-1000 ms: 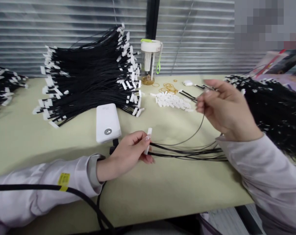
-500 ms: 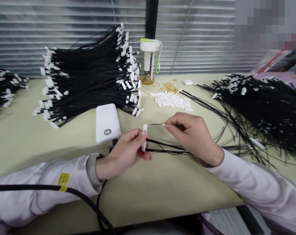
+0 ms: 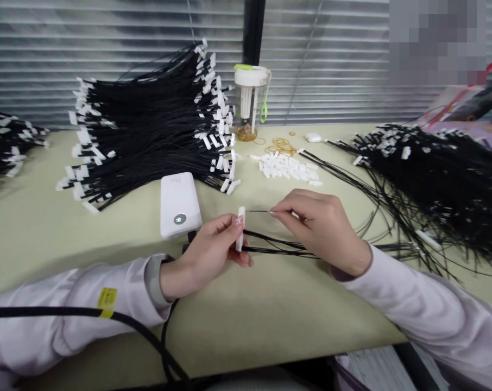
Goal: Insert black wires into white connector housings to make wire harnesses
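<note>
My left hand (image 3: pixel 207 255) pinches a small white connector (image 3: pixel 240 228) upright above the table, with several black wires (image 3: pixel 278 247) running out from under its fingers to the right. My right hand (image 3: pixel 317 225) pinches the tip of one thin black wire (image 3: pixel 259 211), holding it level and pointed at the top of the connector, a short gap away. Both hands rest near the table's middle front.
A white power bank (image 3: pixel 178 203) lies just left of my hands. Behind it is a big pile of black wires with white ends (image 3: pixel 148 130). Loose white connectors (image 3: pixel 287 165), rubber bands (image 3: pixel 281 145), a clear jar (image 3: pixel 250 103) and a tangled heap of wires (image 3: pixel 433 174) lie beyond.
My right hand came down from the far right wire heap with one wire and brought its tip close to the connector. My left hand stayed nearly still.
</note>
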Tool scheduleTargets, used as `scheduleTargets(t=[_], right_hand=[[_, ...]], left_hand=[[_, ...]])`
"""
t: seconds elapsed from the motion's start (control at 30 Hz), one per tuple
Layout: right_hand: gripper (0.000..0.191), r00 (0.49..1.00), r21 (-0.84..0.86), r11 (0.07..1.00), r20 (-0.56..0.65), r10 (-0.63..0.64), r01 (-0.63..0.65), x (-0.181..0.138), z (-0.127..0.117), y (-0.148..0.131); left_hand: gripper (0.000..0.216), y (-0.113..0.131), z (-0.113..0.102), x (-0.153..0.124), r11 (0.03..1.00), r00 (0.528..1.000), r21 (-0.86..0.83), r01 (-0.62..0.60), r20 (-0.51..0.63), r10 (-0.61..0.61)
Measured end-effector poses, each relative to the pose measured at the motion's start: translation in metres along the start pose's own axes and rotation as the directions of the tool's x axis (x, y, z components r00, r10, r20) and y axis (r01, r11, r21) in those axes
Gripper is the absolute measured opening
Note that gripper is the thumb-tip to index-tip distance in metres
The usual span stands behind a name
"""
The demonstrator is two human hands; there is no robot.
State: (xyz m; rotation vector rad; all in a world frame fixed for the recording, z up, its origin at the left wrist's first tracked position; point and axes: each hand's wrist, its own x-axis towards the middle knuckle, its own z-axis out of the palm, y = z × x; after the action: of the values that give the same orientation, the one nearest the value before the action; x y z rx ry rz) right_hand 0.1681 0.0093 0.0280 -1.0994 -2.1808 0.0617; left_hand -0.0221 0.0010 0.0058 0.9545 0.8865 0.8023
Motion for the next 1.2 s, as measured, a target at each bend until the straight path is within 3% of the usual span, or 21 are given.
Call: scheduleTargets(t=[0.33, 0.73, 1.03, 1.2], right_hand=[[0.009, 0.999, -0.004, 1.0, -0.051, -0.019, 0.018, 0.001, -0.002, -0.003], [0.01, 0.996, -0.025, 0.997, -0.039, -0.077, 0.076, 0.0, -0.001, 0.0], [0.017, 0.993, -0.021, 0.995, 0.066, -0.093, 0.095, -0.003, 0.015, -0.006], [0.013, 0.997, 0.017, 0.997, 0.044, -0.069, 0.069, 0.004, 0.011, -0.009]], left_hand=[[0.02, 0.0, 0.001, 0.0, 1.0, 1.0, 0.003, 0.0, -0.021, 0.0], [0.022, -0.002, -0.001, 0.0, 0.999, 0.999, 0.052, -0.017, 0.038, 0.015], [0.026, -0.002, -0.001, -0.005, 0.952, 0.988, 0.302, -0.056, 0.156, 0.009], [0.027, -0.003, -0.001, -0.004, 0.963, 0.988, 0.265, -0.051, 0.152, 0.011]])
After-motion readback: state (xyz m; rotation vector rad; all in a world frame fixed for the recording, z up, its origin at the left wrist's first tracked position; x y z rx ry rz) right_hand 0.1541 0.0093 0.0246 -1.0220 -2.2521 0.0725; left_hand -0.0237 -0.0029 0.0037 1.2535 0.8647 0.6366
